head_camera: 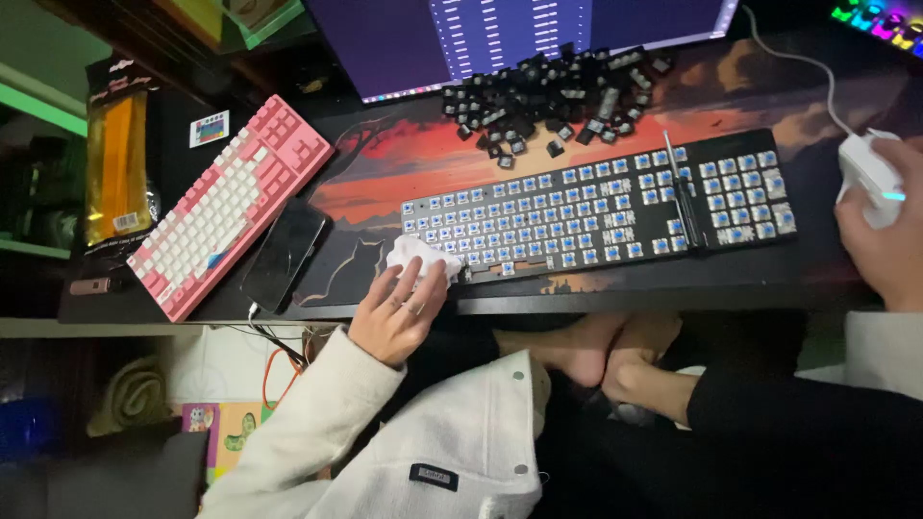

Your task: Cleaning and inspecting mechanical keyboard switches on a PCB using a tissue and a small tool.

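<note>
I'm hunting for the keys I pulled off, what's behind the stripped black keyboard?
Behind the black keyboard lies a heap of loose black keycaps on the desk mat, with a lit monitor beyond. Caps buried inside the heap cannot be seen.

A crumpled white tissue (420, 256) looks soft and papery against the stripped keyboard (596, 210) of matt black plastic.

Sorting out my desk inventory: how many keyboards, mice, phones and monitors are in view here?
Keyboards: 2, black keyboard with caps off, pink keyboard
Mice: 1, white mouse
Phones: 1, phone
Monitors: 1, monitor
Total: 5
</note>
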